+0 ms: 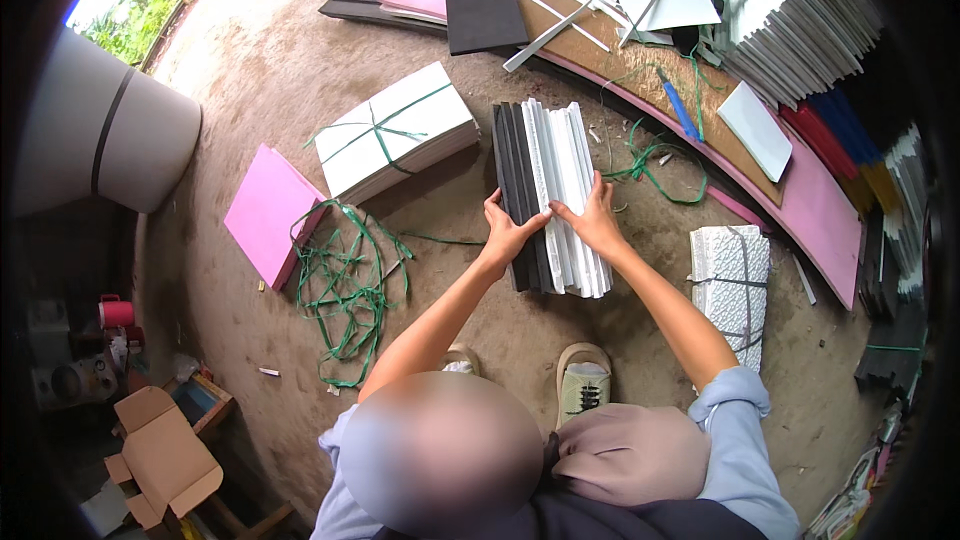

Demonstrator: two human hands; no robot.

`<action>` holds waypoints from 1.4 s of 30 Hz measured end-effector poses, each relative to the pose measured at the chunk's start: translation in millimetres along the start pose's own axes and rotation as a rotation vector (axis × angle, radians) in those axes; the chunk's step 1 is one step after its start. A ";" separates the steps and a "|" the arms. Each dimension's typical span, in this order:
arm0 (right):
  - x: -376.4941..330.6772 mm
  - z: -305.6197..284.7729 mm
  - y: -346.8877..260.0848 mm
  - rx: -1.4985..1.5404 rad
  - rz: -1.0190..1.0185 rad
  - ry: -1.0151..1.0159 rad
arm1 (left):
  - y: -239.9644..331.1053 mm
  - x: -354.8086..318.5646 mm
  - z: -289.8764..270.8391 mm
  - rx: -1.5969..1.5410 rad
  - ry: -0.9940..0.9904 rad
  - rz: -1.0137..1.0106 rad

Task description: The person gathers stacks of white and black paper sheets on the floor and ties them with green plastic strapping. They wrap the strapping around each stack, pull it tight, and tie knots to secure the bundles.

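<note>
A stack of thin boards stands on edge on the floor in front of me, black boards (509,155) on the left and white boards (568,165) on the right. My left hand (510,232) presses the black side, its thumb over the top edges. Against the white side rests my right hand (593,221), thumb reaching inward to nearly meet the left one. Together they clamp the stack between them. Green twine (345,290) lies in a tangle to the left, with a strand running toward the stack. Another loop of green twine (655,168) lies to the right.
A white bundle tied with green twine (405,130) and pink boards (268,215) sit at left. At right lie a strapped white textured bundle (730,285) and a blue-handled tool (680,108) on a brown board (600,50). An open cardboard box (165,450) stands lower left.
</note>
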State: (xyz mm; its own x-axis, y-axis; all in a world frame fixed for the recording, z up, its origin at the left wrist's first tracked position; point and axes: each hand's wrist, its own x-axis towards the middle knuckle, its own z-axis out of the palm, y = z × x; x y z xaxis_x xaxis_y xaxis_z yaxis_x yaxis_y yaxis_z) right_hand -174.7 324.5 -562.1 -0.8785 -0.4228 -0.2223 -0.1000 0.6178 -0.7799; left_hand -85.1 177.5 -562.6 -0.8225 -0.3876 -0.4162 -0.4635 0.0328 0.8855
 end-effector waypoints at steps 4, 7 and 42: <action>11.3 -11.1 0.1 0.125 -0.029 -0.188 | 8.1 6.8 -12.4 0.066 -0.047 -0.019; 22.3 -26.0 -1.4 0.293 0.057 -0.301 | 27.2 13.0 -18.5 -0.030 -0.222 -0.049; -34.2 -74.1 -91.3 0.092 -0.448 0.220 | 82.8 -30.1 -48.4 0.144 0.059 0.616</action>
State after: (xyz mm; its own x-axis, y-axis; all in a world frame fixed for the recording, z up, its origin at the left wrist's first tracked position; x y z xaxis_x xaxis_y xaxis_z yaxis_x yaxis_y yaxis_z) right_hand -170.2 331.7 -439.9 -0.8376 -0.4767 0.2667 -0.4564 0.3425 -0.8212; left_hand -82.7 147.3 -466.7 -0.9349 -0.3078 0.1764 0.0460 0.3880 0.9205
